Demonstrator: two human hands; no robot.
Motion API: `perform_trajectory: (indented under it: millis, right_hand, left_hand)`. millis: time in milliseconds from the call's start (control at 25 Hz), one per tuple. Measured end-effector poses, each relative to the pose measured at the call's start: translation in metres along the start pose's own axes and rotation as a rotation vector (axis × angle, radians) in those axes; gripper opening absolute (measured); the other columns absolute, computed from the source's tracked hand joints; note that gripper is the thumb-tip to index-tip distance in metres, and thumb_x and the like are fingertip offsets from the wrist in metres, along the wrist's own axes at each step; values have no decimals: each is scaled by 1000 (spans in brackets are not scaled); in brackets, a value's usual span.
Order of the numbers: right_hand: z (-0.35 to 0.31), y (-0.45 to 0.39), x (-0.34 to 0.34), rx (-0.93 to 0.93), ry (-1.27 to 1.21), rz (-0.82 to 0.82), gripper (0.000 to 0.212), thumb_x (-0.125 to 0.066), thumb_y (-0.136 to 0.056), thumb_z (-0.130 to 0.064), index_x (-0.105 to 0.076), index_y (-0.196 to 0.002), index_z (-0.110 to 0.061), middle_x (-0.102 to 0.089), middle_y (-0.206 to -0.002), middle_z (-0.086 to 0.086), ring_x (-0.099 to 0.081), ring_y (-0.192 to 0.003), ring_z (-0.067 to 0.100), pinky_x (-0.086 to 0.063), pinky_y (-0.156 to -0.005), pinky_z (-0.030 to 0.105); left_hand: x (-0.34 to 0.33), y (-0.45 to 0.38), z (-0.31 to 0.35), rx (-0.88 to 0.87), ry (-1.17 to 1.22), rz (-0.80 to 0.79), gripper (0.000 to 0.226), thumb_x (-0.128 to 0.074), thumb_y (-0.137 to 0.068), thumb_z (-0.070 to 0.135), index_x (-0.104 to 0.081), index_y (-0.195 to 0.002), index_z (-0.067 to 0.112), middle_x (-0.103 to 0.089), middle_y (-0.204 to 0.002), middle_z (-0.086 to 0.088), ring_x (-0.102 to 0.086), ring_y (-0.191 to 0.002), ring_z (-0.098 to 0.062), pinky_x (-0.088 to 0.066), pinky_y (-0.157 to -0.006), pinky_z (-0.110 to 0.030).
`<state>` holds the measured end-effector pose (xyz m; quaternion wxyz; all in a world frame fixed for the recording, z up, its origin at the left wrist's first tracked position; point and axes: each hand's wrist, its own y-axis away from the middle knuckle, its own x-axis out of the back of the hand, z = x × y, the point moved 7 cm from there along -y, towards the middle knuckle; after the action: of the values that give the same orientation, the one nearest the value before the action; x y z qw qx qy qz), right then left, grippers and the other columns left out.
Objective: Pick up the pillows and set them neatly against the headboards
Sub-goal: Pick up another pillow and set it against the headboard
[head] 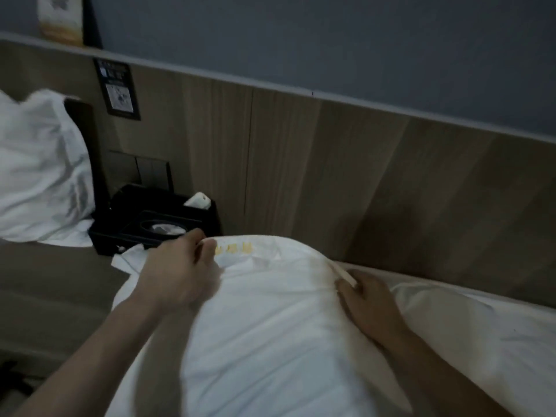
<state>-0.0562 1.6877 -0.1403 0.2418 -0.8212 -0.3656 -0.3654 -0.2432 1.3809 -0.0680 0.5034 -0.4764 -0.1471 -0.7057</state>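
Head view, the only one supplied. A white pillow (270, 326) fills the lower centre, its far edge near the base of the wooden headboard (331, 164) but, as far as can be judged, not yet resting against it. The left hand (177, 275) is closed on the pillow's upper left edge, fingers pinching the fabric beside a small yellow mark. The right hand (370, 305) lies on the upper right edge with fingers curled into the cloth; how firm that grip is cannot be told. More white bedding (481, 332) lies to the right, touching the pillow. A second pillow (39, 164) stands well apart at far left. A black tissue box (156, 221) sits just beyond the left hand.

Assessment: placement of this pillow is in hand. The next move calls for pushing it up against the headboard, then squaring its edges.
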Motion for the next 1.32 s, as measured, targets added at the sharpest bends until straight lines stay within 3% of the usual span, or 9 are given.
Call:
perform_trajectory:
  millis: [80,160,360,480,640,800,960,1120,1320]
  right_hand:
    - [-10,-5,10,48,-12,-42,9,-64,-92,-25,-66,-88,-33,-68,-73,-5,-64,-72,19,-46,-66,35]
    - [-4,-8,15,67,90,-24,5,-60,-91,-32,-63,-87,-33,-64,-73,-7,-61,-77,23,-43,-68,35]
    - [18,1,34,47,256,69,43,-50,-101,-41,-43,-61,-27,-51,-64,-10,-53,-87,24,-38,-94,44]
    - [7,-1,71,117,87,162,45,-51,-100,-41,-50,-60,-22,-53,-55,-5,-55,-68,23,-42,-73,40]
    - [-13,3,107,221,-112,262,48,-63,-100,-39,-51,-64,-9,-49,-54,10,-47,-53,17,-44,-59,42]
    - [3,9,104,157,-124,109,39,-68,-95,-40,-62,-66,-14,-62,-60,7,-59,-54,17,-46,-54,35]
    - [51,2,85,32,281,-75,18,-64,-89,-33,-63,-73,-26,-67,-72,-8,-66,-75,16,-50,-69,35]
    - [67,-12,113,42,151,139,39,-54,-102,-41,-55,-65,-30,-65,-57,-10,-66,-60,10,-52,-66,35]
    - [11,-44,160,220,-28,387,28,-66,-99,-25,-65,-71,-22,-64,-63,-5,-62,-64,14,-42,-65,28]
  left_hand:
    - [10,-4,-6,4,-17,-111,31,-46,-105,41,-61,-92,17,-72,-87,-7,-69,-94,-39,-49,-75,-41]
    - [10,-7,-7,-26,-57,-194,33,-43,-105,44,-56,-89,18,-72,-89,-4,-69,-92,-33,-49,-77,-40]
    - [8,0,4,-51,-76,-255,34,-40,-101,50,-45,-86,20,-68,-90,-3,-65,-94,-32,-44,-78,-40]
    - [34,-2,15,-82,-58,-157,42,-32,-89,56,-49,-83,19,-69,-82,-5,-66,-86,-35,-50,-75,-44]
    - [73,-7,24,-138,-40,58,38,-46,-103,44,-49,-75,18,-61,-67,-1,-60,-68,-27,-41,-60,-41]
    - [77,-1,17,-151,-140,66,44,-50,-102,49,-57,-72,18,-64,-65,1,-62,-65,-18,-47,-61,-39]
    - [64,-15,17,-176,-120,-15,39,-50,-102,45,-60,-74,20,-65,-67,2,-62,-66,-14,-48,-62,-36]
    - [58,-38,31,-180,-99,76,42,-46,-97,52,-60,-73,20,-65,-63,3,-63,-64,-18,-51,-60,-37]
    - [87,-79,50,-96,-125,314,39,-48,-98,52,-58,-77,20,-66,-70,0,-67,-75,-37,-53,-63,-40]
